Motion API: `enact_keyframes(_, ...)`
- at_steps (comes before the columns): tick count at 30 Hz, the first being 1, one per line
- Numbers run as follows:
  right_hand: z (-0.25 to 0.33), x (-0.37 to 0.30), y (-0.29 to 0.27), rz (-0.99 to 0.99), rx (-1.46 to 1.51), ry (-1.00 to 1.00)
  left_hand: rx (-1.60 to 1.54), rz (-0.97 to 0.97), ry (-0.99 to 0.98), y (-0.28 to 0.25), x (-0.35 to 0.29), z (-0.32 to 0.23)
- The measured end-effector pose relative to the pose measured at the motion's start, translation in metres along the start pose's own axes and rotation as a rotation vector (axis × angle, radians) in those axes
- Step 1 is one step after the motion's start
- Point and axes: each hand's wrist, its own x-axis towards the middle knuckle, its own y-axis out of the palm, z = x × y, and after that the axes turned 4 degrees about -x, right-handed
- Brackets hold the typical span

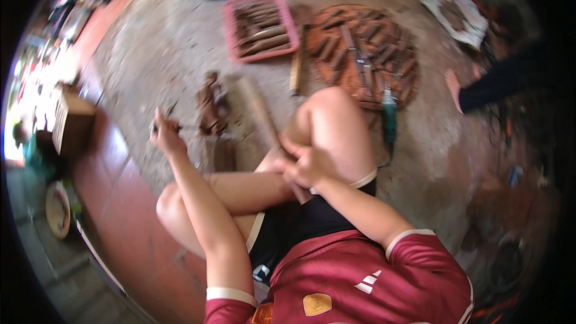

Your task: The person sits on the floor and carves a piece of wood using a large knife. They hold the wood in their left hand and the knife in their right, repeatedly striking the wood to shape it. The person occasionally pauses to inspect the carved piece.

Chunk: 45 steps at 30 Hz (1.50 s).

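My right hand (305,166) is wrapped round a long wooden stick (259,107), which slants over my bare leg with its thicker end pointing away from me. On the left, my left hand (168,137) is closed on a thin dark tool, likely a carving chisel, blurred by motion. A brown carved wooden figure (210,105) stands just right of that hand, in front of my crossed legs. Nearer to me is a wooden block (218,155), partly hidden behind my leg. Whether the tool touches the figure, I cannot tell.
Beyond the figure are a pink plastic basket (227,27) of long brown pieces and a round reddish mat (321,21) with several small tools. A green-handled tool (390,119) lies at its near edge. Another person's foot (455,89) is at right; a cardboard box (75,121) stands left.
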Motion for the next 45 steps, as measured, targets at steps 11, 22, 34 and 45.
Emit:
enact_keyframes(11, 0.008, 0.029, 0.017, 0.089, 0.608, -0.138, 0.371, 0.545, -0.162, -0.036, 0.011, -0.057)
enact_keyframes(22, -0.007, 0.046, 0.029, 0.199, 0.475, -0.100, 0.934, 0.625, 0.182, -0.017, 0.001, -0.016)
enact_keyframes(34, 0.001, 0.050, 0.028, 0.212, 0.525, 0.015, 1.620, 0.697, -0.182, -0.038, 0.016, 0.037)
enact_keyframes(45, -0.018, 0.057, 0.037, 0.186, 0.398, -0.039, 1.634, 0.673, -0.119, -0.036, 0.011, 0.048)
